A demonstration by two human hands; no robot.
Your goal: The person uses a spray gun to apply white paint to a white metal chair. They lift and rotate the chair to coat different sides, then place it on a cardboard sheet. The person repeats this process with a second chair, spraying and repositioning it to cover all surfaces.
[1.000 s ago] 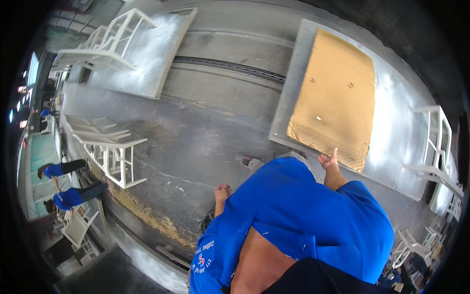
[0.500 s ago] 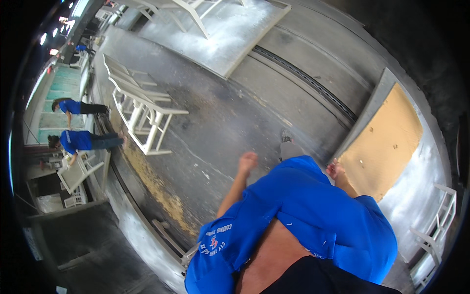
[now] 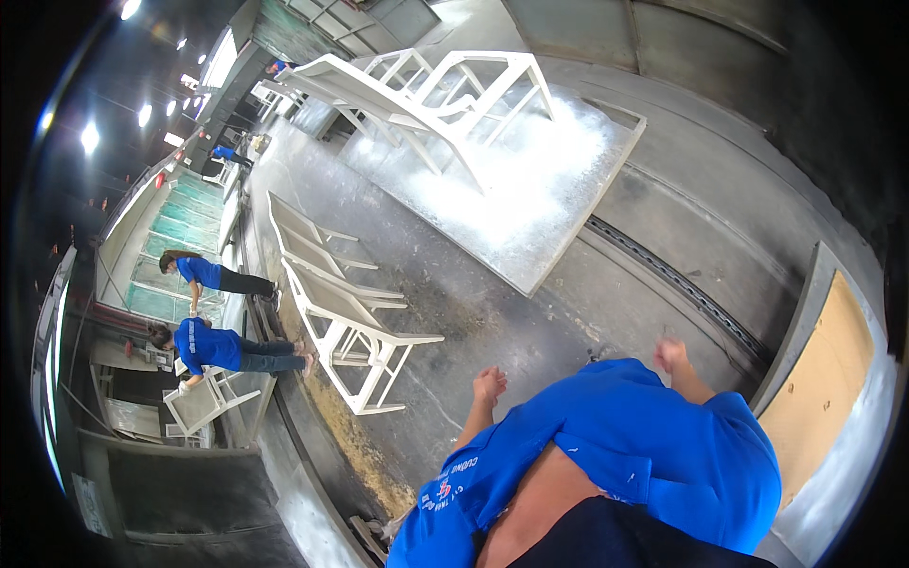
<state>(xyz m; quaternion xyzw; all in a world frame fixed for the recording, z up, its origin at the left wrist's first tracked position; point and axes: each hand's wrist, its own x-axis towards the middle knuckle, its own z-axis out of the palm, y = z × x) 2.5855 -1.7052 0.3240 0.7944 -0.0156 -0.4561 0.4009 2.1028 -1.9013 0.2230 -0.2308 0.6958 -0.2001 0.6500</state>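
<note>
A grey floor in a big room with bright lamps
The left hand and right hand look empty; I cannot tell how tightly they curl. The brown sheet lies on a silver board, right of both hands, its long side slanting from top right to bottom left

The right hand is blurred, and a far-off worker too small for detail.

Overhead lamps flare upper left. Platform blows out near-white; floor grey, dimmer. Upper-right side falls into shadow. Heavy fisheye: straight edges bow, corners go black. Hands slightly soft, far detail mushy.
</note>
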